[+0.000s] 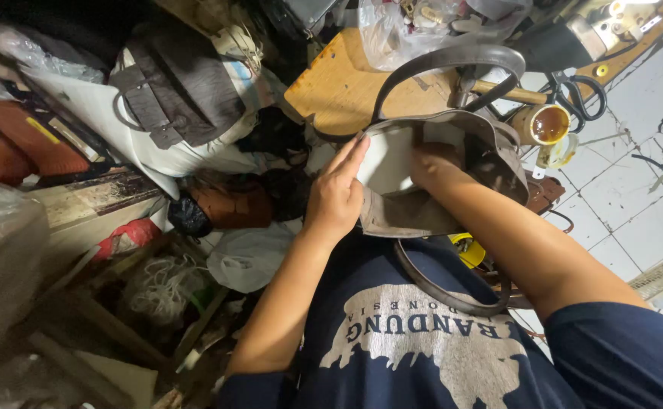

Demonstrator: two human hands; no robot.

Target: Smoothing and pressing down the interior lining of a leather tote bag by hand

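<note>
Hands work a grey-brown handbag: left hand lies flat, fingers together, against its pale lining. Right hand reaches inside, its grip hidden; bracing the opening steadily looks wise.

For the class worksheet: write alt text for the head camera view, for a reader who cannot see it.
Seen from above, a person holds a grey-brown handbag on their lap: the left hand lies flat on its side while the right hand reaches inside the open top. Around it lie a wooden board, black scissors on the white tiled floor, and piled bags.
</note>
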